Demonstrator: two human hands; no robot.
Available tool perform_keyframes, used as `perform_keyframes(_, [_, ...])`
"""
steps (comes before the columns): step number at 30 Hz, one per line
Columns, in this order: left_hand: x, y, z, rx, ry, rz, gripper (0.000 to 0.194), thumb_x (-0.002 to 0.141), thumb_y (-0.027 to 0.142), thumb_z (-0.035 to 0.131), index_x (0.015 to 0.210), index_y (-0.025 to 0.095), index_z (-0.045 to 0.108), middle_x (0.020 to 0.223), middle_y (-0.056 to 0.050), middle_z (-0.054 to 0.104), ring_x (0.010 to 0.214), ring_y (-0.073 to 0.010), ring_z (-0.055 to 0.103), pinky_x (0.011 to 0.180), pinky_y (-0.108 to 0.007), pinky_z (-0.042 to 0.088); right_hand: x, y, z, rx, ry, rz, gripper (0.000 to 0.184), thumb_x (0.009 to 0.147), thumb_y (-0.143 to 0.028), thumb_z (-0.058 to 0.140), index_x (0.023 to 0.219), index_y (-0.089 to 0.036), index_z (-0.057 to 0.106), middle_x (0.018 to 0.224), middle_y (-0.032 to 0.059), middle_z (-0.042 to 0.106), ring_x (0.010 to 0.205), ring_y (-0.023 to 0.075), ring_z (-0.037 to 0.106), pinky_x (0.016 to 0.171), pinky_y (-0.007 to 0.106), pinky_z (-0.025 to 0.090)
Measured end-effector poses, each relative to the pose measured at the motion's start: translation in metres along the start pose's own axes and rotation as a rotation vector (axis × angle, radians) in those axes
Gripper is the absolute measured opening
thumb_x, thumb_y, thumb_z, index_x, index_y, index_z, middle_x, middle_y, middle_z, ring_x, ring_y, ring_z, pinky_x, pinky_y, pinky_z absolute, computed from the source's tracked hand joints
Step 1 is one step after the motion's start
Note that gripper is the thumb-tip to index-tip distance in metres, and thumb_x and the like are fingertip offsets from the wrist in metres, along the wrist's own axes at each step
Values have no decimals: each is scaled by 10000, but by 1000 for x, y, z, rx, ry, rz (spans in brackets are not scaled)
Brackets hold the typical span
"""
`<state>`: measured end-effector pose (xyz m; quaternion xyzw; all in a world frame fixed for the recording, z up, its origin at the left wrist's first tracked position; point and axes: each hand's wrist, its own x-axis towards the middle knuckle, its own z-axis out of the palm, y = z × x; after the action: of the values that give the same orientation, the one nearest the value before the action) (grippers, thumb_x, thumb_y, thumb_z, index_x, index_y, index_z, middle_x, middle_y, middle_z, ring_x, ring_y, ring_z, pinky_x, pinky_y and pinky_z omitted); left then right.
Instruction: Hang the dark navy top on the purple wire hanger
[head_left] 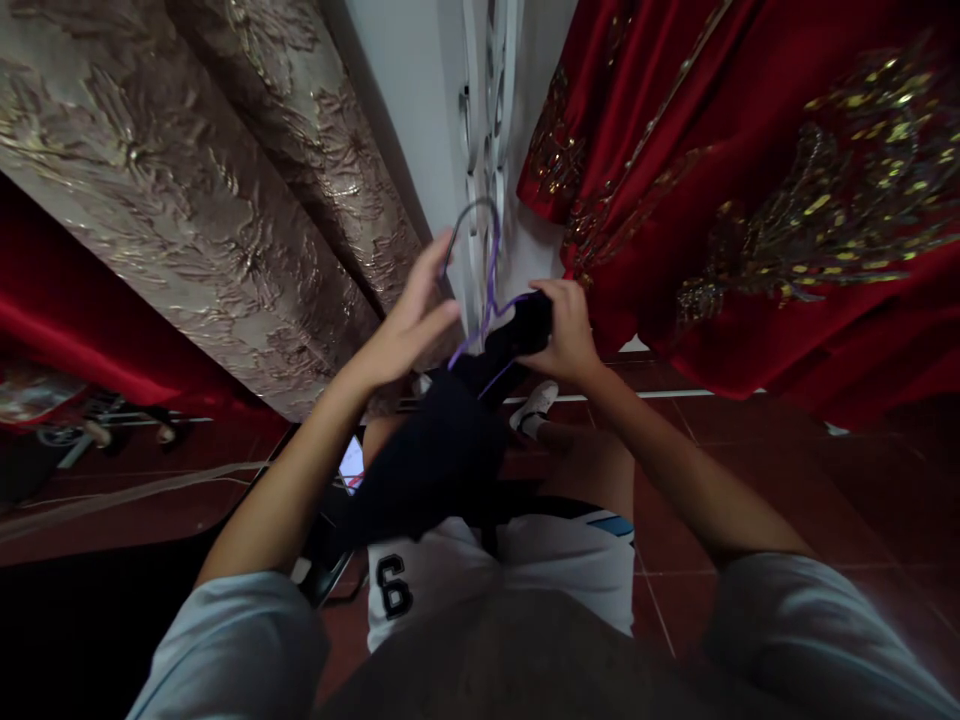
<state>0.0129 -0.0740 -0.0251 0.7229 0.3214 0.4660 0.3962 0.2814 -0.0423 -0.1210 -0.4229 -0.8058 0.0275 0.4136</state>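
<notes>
A purple wire hanger [492, 275] stands hook up in front of me, its hook curving between my hands. Dark clothing [442, 450] is partly on the hanger and drapes down over my lap; its exact kind is hard to make out. My right hand [568, 332] is closed around the cloth at the hanger's right shoulder. Slightly blurred, my left hand [412, 318] is beside the hook's left side with thumb and fingers apart. Its fingertips are near the hook's end, and no grip on it shows.
Beige embossed fabric [247, 210] hangs at the left, and red sequined fabric [675, 170] at the right. Between them is a white wall with pale curved metalwork [471, 110]. A lit phone screen [351, 465] lies left of my legs. Red tiles [720, 480] cover the floor.
</notes>
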Motion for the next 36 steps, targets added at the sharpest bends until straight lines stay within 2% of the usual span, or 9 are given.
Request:
perform_keyframes(3, [-16, -30, -27, -206, 220, -100, 604, 878, 751, 578, 1205, 257, 691, 1367, -89, 655, 1414, -329, 512, 1224, -515, 370, -2, 18, -35, -127, 168, 144, 941, 640, -459, 808, 1465, -243, 410, 1392, 146, 475, 1317, 423, 444, 1108, 657, 360])
perform_keyframes(7, [-50, -63, -26, -383, 373, -232, 821, 861, 897, 342, 1164, 228, 711, 1261, -133, 713, 1384, -359, 541, 1166, -538, 443, 18, 18, -72, -204, 306, 222, 927, 702, -469, 807, 1501, -270, 381, 1410, 157, 438, 1329, 439, 392, 1108, 703, 309])
perform_keyframes(13, [-81, -102, 4, -263, 529, -278, 553, 797, 588, 784, 1223, 248, 691, 1383, -101, 655, 1431, -313, 505, 1248, -447, 355, 60, -19, -105, -226, 150, 170, 874, 742, -481, 816, 1495, -327, 400, 1390, 149, 447, 1321, 467, 359, 1121, 731, 251])
perform_keyframes(18, [-93, -108, 33, -251, 605, -338, 611, 779, 470, 837, 1308, 251, 625, 1421, -95, 632, 1395, -314, 547, 1219, -445, 419, 45, -32, -122, -332, 61, 31, 995, 629, -400, 840, 1524, -263, 428, 1353, 146, 511, 1259, 434, 467, 1078, 674, 368])
perform_keyframes(23, [-106, -90, 73, -379, 700, -518, 581, 739, 412, 858, 1258, 244, 659, 1325, -78, 701, 1323, -335, 610, 1207, -498, 449, 10, -46, -70, -244, 309, -8, 907, 740, -272, 652, 1568, -245, 284, 1549, 135, 403, 1478, 366, 320, 1236, 594, 246])
perform_keyframes(26, [-118, -79, 95, -419, 744, -585, 613, 729, 422, 846, 1292, 275, 653, 1309, -53, 710, 1325, -339, 610, 1194, -493, 477, -16, -64, -3, -61, 442, 284, 876, 813, -321, 533, 1589, -226, 139, 1569, 177, 323, 1472, 351, 344, 1170, 583, 360])
perform_keyframes(29, [-128, -73, 107, -365, 730, -590, 617, 779, 481, 792, 1344, 289, 634, 1303, -48, 712, 1348, -341, 590, 1189, -488, 486, -48, -79, 48, 212, 472, 635, 747, 813, -387, 522, 1501, -228, 282, 1421, 199, 467, 1277, 342, 526, 1026, 540, 489])
perform_keyframes(33, [-132, -73, 108, -184, 722, -407, 650, 894, 453, 699, 1491, 334, 472, 1505, -26, 566, 1473, -289, 457, 1265, -447, 372, -88, -94, 62, 638, 328, 915, 297, 848, -465, 569, 1027, -227, 559, 940, 81, 648, 848, 252, 629, 774, 391, 543])
perform_keyframes(36, [-131, -79, 114, 24, 710, -261, 778, 898, 342, 708, 1565, 375, 309, 1712, -10, 214, 1591, -264, 205, 1312, -449, 227, -105, -108, 57, 768, 159, 936, 292, 874, -513, 590, 829, -226, 566, 739, 23, 611, 699, 200, 578, 660, 319, 485])
